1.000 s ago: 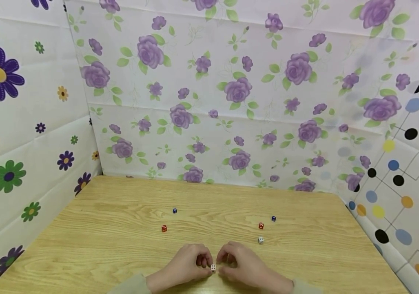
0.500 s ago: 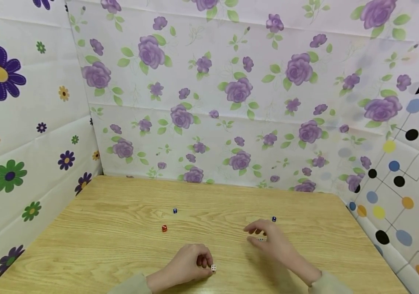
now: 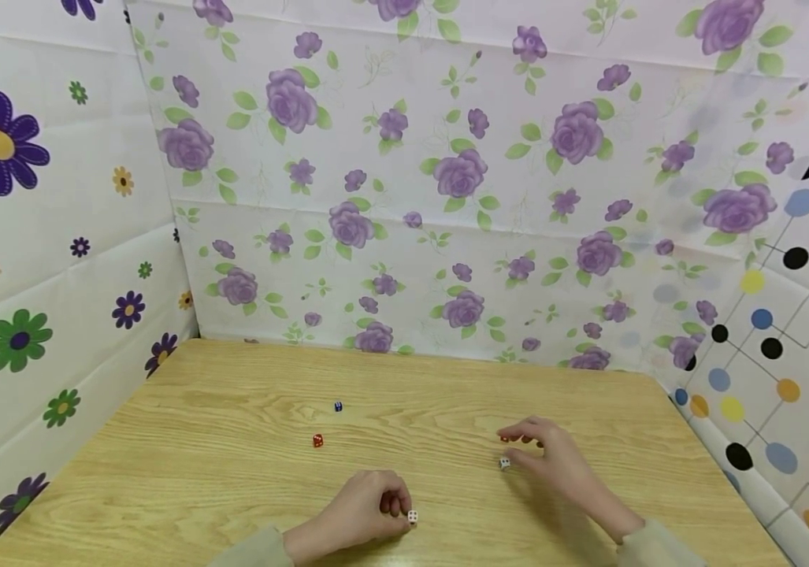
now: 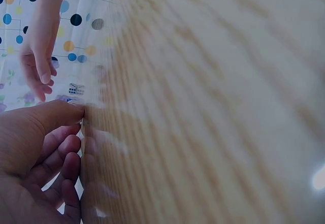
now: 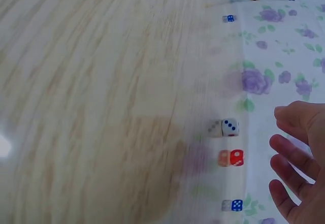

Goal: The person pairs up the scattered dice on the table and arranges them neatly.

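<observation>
At the table's near edge, my left hand (image 3: 365,508) pinches a white die (image 3: 413,516) between thumb and index fingertips. In the left wrist view the thumb (image 4: 63,113) hides that die. My right hand (image 3: 553,458) hovers over the right-hand dice, thumb and fingers apart and holding nothing. Under its fingertips sit a second white die (image 3: 505,464) and a partly covered red die (image 3: 504,439). The right wrist view has these in a row with a blue die (image 5: 237,205), which the hand hides from the head view.
Toward the left of the wooden table (image 3: 234,488) lie another red die (image 3: 317,441) and another blue die (image 3: 338,406). Patterned cloth walls (image 3: 404,236) enclose the table at the back and both sides.
My right hand has left the white die at the left hand and moved right and away from me, over the right-hand dice. The left hand stays put.
</observation>
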Demonstrator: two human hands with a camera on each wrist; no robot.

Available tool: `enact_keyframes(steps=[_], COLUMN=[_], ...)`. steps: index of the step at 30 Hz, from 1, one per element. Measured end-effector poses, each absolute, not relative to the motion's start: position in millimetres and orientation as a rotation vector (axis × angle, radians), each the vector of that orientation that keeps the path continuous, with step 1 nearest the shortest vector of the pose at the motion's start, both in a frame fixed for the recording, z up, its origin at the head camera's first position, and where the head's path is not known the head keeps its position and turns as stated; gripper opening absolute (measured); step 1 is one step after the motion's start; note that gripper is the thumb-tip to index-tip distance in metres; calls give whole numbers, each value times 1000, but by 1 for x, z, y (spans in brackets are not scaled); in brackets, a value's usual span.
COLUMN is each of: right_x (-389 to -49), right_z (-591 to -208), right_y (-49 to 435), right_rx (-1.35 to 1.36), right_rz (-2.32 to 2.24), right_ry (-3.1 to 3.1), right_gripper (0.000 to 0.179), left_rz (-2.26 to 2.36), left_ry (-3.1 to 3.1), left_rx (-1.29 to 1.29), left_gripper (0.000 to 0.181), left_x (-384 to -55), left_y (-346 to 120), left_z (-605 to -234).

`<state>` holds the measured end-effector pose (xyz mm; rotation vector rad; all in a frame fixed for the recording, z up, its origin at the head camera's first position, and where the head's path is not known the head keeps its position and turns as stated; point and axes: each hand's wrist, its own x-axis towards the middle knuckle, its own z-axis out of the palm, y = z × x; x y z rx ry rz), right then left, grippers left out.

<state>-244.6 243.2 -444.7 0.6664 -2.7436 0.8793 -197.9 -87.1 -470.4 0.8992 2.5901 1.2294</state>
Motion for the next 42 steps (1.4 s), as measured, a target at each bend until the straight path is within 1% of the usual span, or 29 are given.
enact_keyframes(steps=[13, 20, 30, 42], right_x=[-248, -251, -252, -252], right_z=[-458, -461, -465, -467], right_y=[254, 254, 254, 247], right_rx=[634, 608, 581, 616], right_rz=[843, 991, 1027, 1021], right_ry=[-2802, -2917, -2924, -2906], right_gripper=[25, 24, 13, 9], left_rz=[1239, 1244, 1238, 1238], left_ry=[2584, 2578, 2577, 2577], left_rx=[902, 890, 893, 904], left_gripper=[11, 11, 11, 11], left_x=[-198, -198, -199, -199], left_y=[-87, -87, -87, -87], left_z=[-470, -470, -470, -471])
